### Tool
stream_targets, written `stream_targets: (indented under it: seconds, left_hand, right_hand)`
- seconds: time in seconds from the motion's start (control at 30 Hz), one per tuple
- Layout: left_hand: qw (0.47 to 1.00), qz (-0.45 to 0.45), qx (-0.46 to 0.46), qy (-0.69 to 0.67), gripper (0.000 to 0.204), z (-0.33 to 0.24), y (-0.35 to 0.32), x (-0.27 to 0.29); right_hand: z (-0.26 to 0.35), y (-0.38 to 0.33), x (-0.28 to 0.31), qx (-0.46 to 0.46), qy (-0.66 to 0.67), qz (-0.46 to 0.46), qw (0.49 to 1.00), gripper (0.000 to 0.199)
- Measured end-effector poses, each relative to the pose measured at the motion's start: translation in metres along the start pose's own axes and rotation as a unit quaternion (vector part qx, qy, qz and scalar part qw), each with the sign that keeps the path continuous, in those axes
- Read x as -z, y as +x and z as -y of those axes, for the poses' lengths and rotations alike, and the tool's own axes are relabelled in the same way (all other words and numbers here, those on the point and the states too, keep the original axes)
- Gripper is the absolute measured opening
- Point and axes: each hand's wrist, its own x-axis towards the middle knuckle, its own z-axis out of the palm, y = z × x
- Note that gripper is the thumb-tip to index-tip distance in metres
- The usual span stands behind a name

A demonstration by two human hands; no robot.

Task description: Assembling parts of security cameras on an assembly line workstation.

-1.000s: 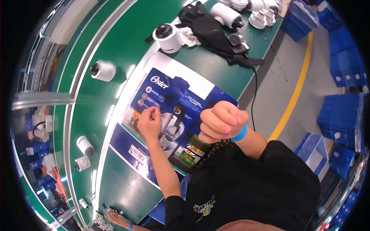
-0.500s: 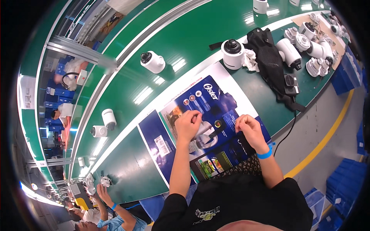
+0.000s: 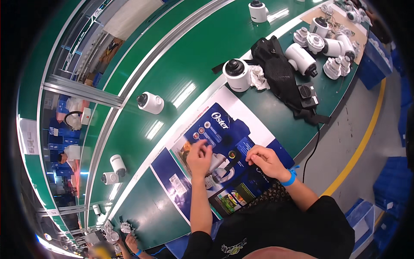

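A printed blue cardboard sheet [image 3: 224, 118], a flattened carton by its look, lies on the green workbench in front of me. Over its middle hovers my left hand [image 3: 199, 160], its fingers loosely apart and slightly blurred, with nothing seen in them. My right hand [image 3: 268, 163] wears a blue wristband [image 3: 290, 177] and is above the sheet's right part. Its fingers are curled in toward the thumb, and no object shows between them. Beyond the sheet's far right corner stands a white motor housing [image 3: 237, 80] with a black top, beside a crumpled white cloth [image 3: 258, 77].
A black mesh bag [image 3: 276, 64] and a small black fan unit [image 3: 307, 93] lie at right. Several white housings [image 3: 300, 59] crowd the bench's far right. Others, like this white housing [image 3: 151, 102], lie on the green belt [image 3: 172, 56]. A co-worker's hand [image 3: 131, 242] shows lower left.
My view has shifted, so the bench appears farther left and the far right parts lower. My left hand's fingers have loosened from a closed pose. The right hand stays curled over the sheet.
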Motion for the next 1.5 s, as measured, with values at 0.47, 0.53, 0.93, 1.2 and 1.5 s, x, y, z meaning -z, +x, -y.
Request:
stream_targets:
  seconds: [0.47,0.53,0.93,1.2,1.5]
  left_hand:
    - [0.963,-0.165,0.042,0.210,0.089,0.128,0.227,0.109]
    - [0.963,-0.201,-0.002,0.181,0.087,0.113,0.220,0.103]
    - [0.977,0.024,-0.208,-0.028,0.103,-0.027,0.079,-0.068]
    - [0.969,0.049,-0.087,0.227,0.073,-0.009,0.001,-0.004]
    - [0.969,-0.002,-0.087,0.231,0.058,0.008,-0.018,-0.007]
  right_hand:
    - [0.004,-0.001,-0.006,0.081,-0.179,0.035,0.980,0.004]
    - [0.005,-0.004,-0.008,0.091,-0.179,0.028,0.979,0.004]
    - [-0.007,0.001,-0.016,0.097,-0.251,0.002,0.963,0.004]
    - [-0.006,0.000,-0.017,0.087,-0.299,0.038,0.950,0.012]
    - [-0.002,-0.006,0.003,0.266,-0.478,-0.056,0.835,0.016]
